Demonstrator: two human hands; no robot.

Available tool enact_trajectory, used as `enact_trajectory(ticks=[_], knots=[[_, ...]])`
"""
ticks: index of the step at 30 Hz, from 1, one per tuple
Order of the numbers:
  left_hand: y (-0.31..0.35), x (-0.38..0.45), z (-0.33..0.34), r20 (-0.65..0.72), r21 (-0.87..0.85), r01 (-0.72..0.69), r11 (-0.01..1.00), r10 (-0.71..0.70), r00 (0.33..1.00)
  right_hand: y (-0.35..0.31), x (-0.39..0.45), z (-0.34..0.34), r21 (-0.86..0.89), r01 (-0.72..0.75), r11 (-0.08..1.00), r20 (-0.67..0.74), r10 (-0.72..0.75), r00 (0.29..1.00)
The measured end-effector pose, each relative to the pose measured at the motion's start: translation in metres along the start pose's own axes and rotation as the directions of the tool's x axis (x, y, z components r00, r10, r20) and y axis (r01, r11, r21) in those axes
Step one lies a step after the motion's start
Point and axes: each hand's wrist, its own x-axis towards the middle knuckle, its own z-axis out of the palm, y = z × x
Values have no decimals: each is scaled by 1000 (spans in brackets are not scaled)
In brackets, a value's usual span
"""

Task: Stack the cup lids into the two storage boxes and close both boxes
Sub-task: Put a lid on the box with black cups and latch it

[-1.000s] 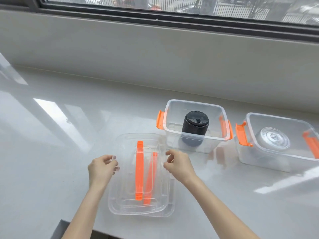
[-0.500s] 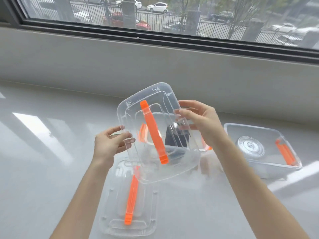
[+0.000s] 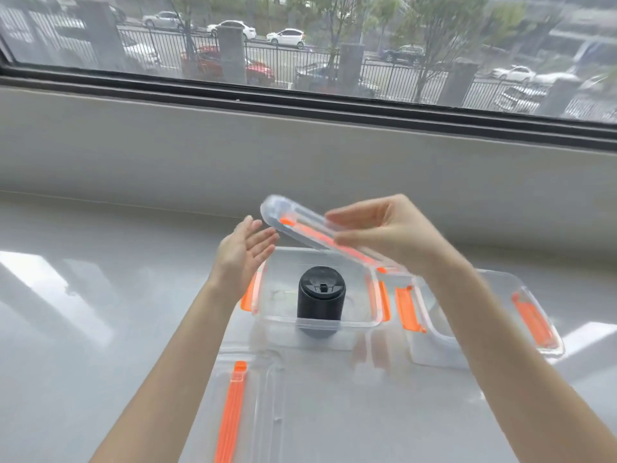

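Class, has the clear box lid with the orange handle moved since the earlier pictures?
Yes. The clear lid with the orange handle has moved off the counter, now tilted over the clear box holding the black stack.

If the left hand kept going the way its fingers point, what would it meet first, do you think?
Probably the box lid that the right hand holds tilted over the left box. The left hand is open, fingertips just short of the lid's raised end, though depth is unclear.

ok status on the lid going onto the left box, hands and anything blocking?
Right hand grips clear box lid, tilted above left box. Left hand open beside lid's edge. Black cup-lid stack upright inside. Second lid flat on counter.
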Motion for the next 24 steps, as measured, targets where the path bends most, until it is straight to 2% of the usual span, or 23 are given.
enact_trajectory(ticks=[2, 4, 6, 9, 12, 18, 24], knots=[[-2, 6, -5, 25, 81, -18, 997, 16, 1000, 19, -2, 22, -148, 29, 989, 31, -24, 999], [-11, 6, -10, -8, 286, -70, 956, 75, 997, 45, -5, 41, -292, 35, 956, 18, -31, 999], [-23, 7, -17, -74, 461, -78, 884, 126, 989, 72, -6, 57, -324, 42, 945, 22, -37, 999], [-38, 11, -29, -81, 601, -59, 797, 134, 988, 102, -7, 73, -343, 79, 936, 76, -56, 996], [-49, 11, -32, -115, 659, -10, 752, 114, 987, 119, -7, 81, -320, 81, 944, 79, -59, 995], [-63, 8, -33, -75, 767, -84, 636, 218, 973, 136, -11, 88, -253, 46, 966, 84, -25, 996], [-67, 10, -36, -70, 786, -101, 609, 250, 966, 140, -13, 87, -179, 12, 984, 72, 1, 997]])
